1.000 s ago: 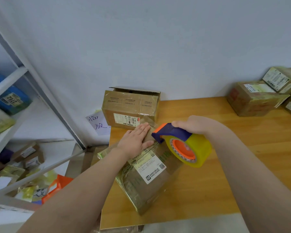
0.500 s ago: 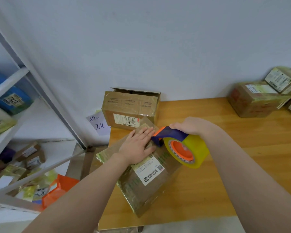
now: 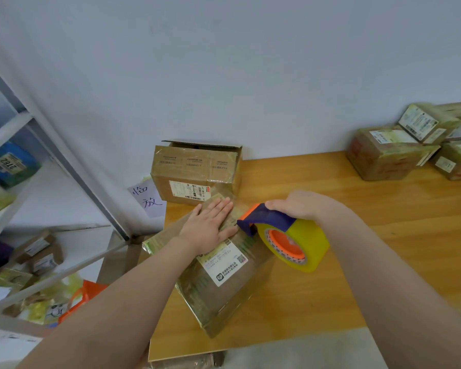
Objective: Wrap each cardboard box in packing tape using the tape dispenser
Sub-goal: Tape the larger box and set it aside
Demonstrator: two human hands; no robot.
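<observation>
The right hand [image 3: 296,206] gripped the dispenser [image 3: 264,218] from above, fingers curled over its purple handle. The dispenser's orange front tip touched the top of the box [image 3: 224,294], just beside the left fingertips. Its roll [image 3: 313,239] of yellowish tape on an orange core sat at the box's right side. The left hand [image 3: 210,226] lay flat, palm down, fingers straight and close together, pressing the box's far end. Both forearms reached in from the near edge.

The box lay skewed near the table's [image 3: 397,249] left front corner, with 1 corner past the left edge, glossy with tape. Its white label [image 3: 225,265] carried a QR code and Chinese print too small to read.

At the left back corner, against the wall, stood an open carton [image 3: 197,169]; its flaps were up and its inside could not be seen. Its printed lines and barcode label were unreadable. Left of it hung a pale note [image 3: 148,198] with 2 handwritten Chinese characters. Several taped, labelled parcels [image 3: 383,158] were piled at the right back corner.

On the rack [image 3: 8,129] beside the table's left edge, a blue packet [image 3: 10,166] bore a label reading 2782. A lower shelf held small labelled cartons [image 3: 39,253]. An orange bag [image 3: 81,298] sat below.
</observation>
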